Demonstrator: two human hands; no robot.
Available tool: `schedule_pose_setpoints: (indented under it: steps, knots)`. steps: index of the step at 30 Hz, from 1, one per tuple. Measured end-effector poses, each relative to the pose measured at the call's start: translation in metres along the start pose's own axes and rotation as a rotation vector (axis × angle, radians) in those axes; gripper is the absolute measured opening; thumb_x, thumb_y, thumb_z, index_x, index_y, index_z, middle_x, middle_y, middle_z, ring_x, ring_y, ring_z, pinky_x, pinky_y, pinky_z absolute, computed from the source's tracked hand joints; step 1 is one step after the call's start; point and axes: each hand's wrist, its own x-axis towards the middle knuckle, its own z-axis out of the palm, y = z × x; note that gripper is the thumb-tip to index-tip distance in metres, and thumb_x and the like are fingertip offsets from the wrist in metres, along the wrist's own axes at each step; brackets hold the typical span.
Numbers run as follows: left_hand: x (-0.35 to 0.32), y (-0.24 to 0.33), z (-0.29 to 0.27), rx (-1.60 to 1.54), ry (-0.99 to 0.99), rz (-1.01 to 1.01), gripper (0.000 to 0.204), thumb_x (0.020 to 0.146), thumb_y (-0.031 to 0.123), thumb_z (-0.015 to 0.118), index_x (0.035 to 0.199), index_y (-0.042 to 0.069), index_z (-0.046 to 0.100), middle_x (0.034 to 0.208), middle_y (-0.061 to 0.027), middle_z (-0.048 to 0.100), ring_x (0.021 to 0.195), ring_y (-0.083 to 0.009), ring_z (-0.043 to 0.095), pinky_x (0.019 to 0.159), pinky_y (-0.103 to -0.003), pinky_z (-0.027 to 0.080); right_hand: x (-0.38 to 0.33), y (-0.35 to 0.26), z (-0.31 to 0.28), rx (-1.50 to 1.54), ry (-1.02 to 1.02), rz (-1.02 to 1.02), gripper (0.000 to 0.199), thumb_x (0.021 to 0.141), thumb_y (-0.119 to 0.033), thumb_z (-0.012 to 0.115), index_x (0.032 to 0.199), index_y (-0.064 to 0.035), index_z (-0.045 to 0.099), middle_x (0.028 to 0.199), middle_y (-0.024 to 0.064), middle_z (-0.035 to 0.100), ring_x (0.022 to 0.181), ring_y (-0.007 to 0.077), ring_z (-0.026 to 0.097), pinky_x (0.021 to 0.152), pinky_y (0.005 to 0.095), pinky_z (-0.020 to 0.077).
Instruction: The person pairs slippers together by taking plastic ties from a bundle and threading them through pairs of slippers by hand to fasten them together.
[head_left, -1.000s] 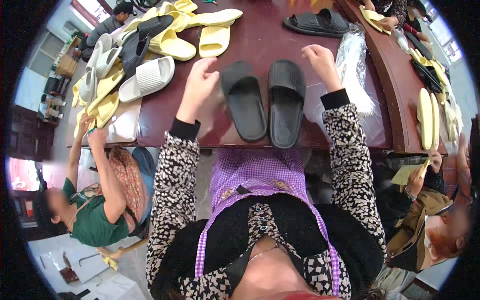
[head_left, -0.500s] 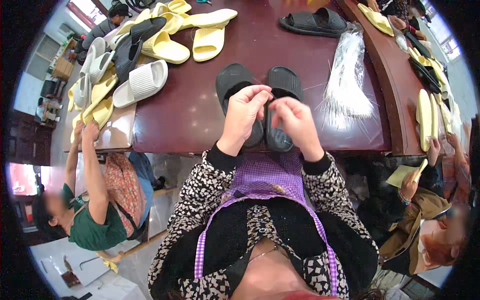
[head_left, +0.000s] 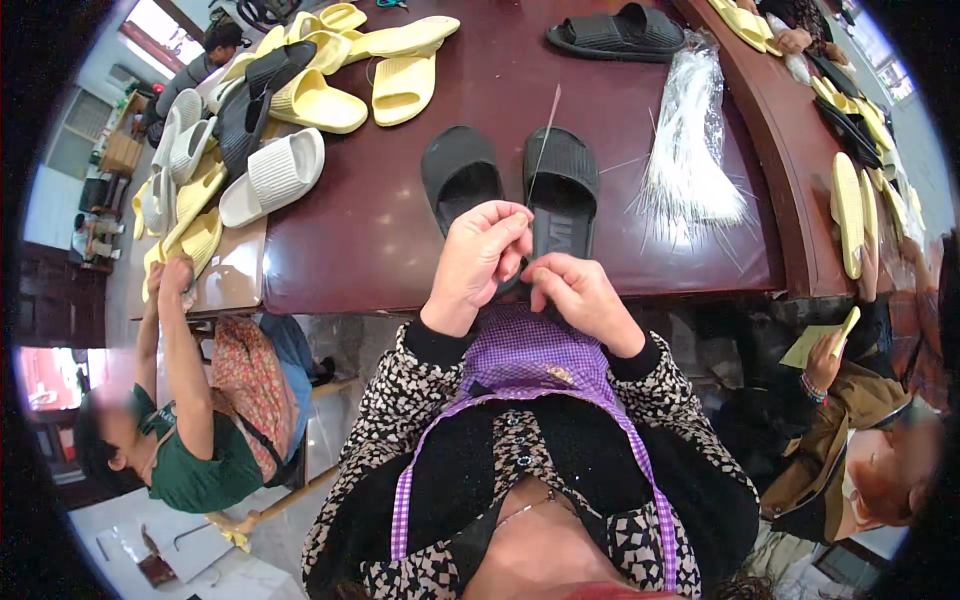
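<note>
At the far left a seated person [head_left: 180, 440] reaches an arm up to the table edge, beneath a heap of yellow and white slippers [head_left: 250, 130]. On the dark red table [head_left: 380, 230] lie two black slides [head_left: 510, 185] side by side, heels at the near edge. The left hand [head_left: 480, 260] hovers over those heels, fingers curled narrow, pinching a thin clear strip [head_left: 545, 140] that stands up over the right slide. The right hand [head_left: 580, 300] sits just beside it, fingertips pinched together; what it grips I cannot tell. A bundle of clear strips [head_left: 690, 150] lies further right, then a row of yellow soles [head_left: 855, 210].
</note>
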Motion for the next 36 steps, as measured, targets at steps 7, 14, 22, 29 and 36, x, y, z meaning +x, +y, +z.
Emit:
schedule_pose_setpoints:
  steps: [7,14,22,29,36]
  knots:
    - [-0.031,-0.011,-0.014,-0.006,0.034,-0.195,0.010,0.090,0.010,0.055,0.092,0.001,0.056,0.064,-0.0080,0.059,0.039,-0.0076,0.044,0.034,-0.020,0.033,-0.017,0.000,-0.018,-0.094,-0.243,0.072,0.021,0.093,-0.015,0.051,0.100,0.0022,0.062,0.071,0.0059,0.064,0.055,0.0090,0.056,0.053,0.0238,0.0476]
    - [-0.046,-0.040,-0.021,-0.166,0.070,-0.424,0.009,0.091,0.011,0.053,0.093,0.003,0.054,0.062,-0.0061,0.057,0.038,-0.0093,0.041,0.034,-0.025,0.032,-0.022,0.019,-0.032,-0.037,-0.129,0.081,0.020,0.092,-0.009,0.050,0.100,0.0041,0.063,0.072,0.0060,0.065,0.056,0.0079,0.058,0.052,0.0206,0.0466]
    - [-0.058,-0.057,-0.027,-0.234,0.092,-0.451,0.009,0.092,0.012,0.053,0.094,0.003,0.054,0.065,-0.0066,0.055,0.042,-0.0100,0.042,0.037,-0.025,0.035,-0.023,0.037,-0.044,-0.014,-0.061,0.095,0.023,0.094,-0.015,0.051,0.099,0.0041,0.062,0.071,0.0052,0.064,0.054,0.0079,0.055,0.052,0.0220,0.0461]
    - [-0.056,-0.058,-0.022,-0.220,0.128,-0.435,0.010,0.092,0.012,0.052,0.096,0.003,0.054,0.066,-0.0064,0.055,0.043,-0.0111,0.043,0.039,-0.026,0.037,-0.022,0.040,-0.042,0.008,-0.059,0.128,0.023,0.094,-0.015,0.050,0.099,0.0041,0.062,0.071,0.0051,0.064,0.054,0.0075,0.055,0.051,0.0219,0.0459]
    - [-0.015,-0.054,-0.001,-0.145,0.095,-0.337,0.011,0.092,0.013,0.052,0.094,0.003,0.054,0.070,-0.0075,0.058,0.048,-0.0128,0.049,0.042,-0.028,0.041,-0.015,0.039,-0.055,-0.006,0.007,0.092,0.021,0.094,-0.013,0.050,0.101,0.0021,0.063,0.072,0.0033,0.064,0.055,0.0054,0.055,0.050,0.0187,0.0435]
